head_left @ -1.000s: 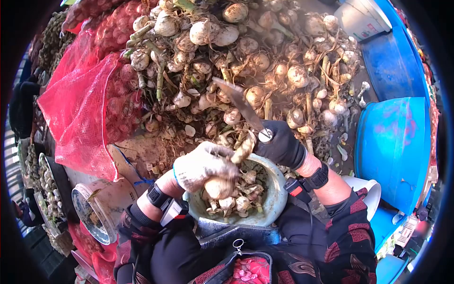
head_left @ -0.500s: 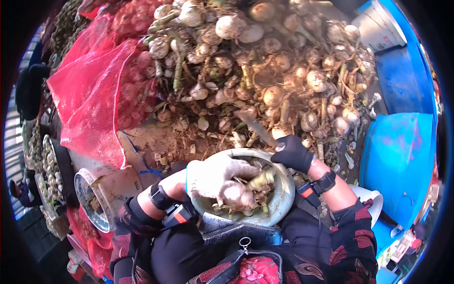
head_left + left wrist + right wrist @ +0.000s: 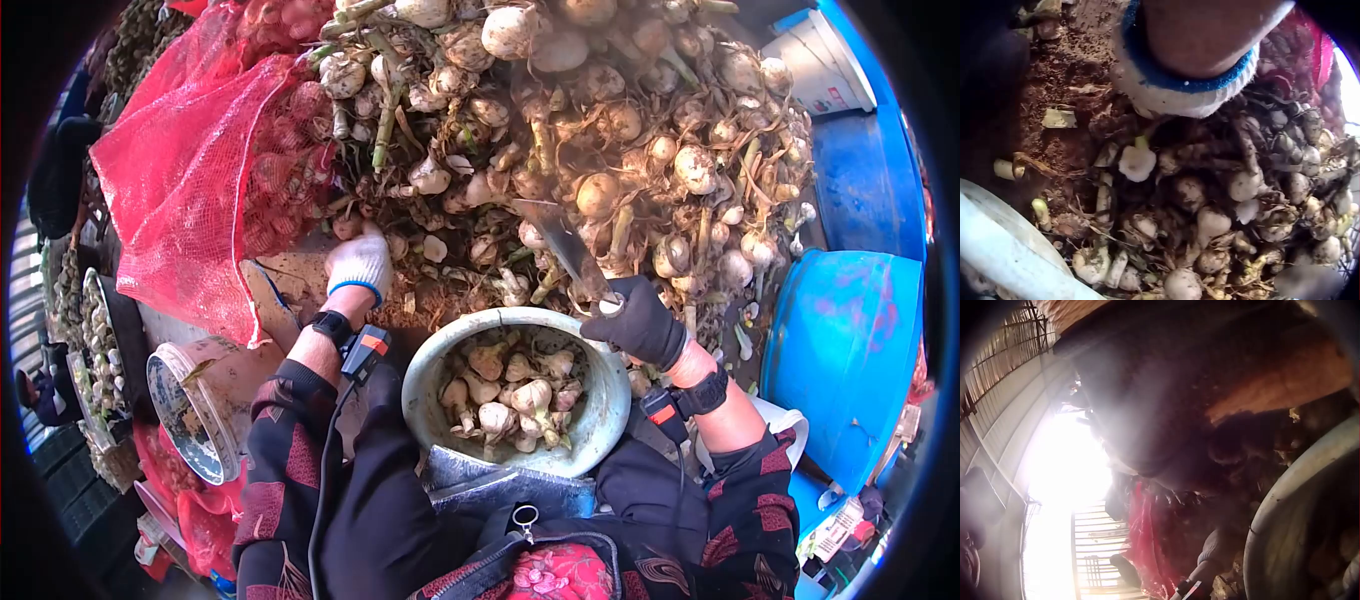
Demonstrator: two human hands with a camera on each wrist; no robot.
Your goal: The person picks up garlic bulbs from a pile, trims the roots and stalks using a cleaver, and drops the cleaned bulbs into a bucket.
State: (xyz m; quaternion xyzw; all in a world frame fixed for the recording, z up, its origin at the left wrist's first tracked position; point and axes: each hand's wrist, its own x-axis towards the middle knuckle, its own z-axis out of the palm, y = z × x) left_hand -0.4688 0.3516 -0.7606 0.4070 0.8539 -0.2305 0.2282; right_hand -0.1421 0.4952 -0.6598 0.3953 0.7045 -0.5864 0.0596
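My left hand (image 3: pixel 360 265), in a white knitted glove with a blue cuff, reaches to the near edge of a heap of garlic (image 3: pixel 610 190). Right at its fingertips is a garlic bulb (image 3: pixel 347 226); the fingers are mostly hidden, and I cannot tell whether they grip it. The left wrist view shows the glove's cuff (image 3: pixel 1191 94) over dirty bulbs and stalks. My right hand (image 3: pixel 638 325), in a black glove, grips a knife (image 3: pixel 565 245), its broad blade pointing up and left past the rim of a pale basin (image 3: pixel 418 400). Several trimmed garlic bulbs (image 3: pixel 530 397) lie inside the basin.
A red mesh bag (image 3: pixel 190 190) drapes at the left of the heap. Below it a dirty white bucket (image 3: pixel 220 390) lies tipped. Blue tubs (image 3: pixel 845 360) and a white bucket (image 3: pixel 825 65) stand on the right. Cut stalk pieces (image 3: pixel 1059 119) litter the ground.
My left hand has put a garlic bulb down into the basin and moved up and left to the heap. The right hand still holds the knife beside the basin's rim.
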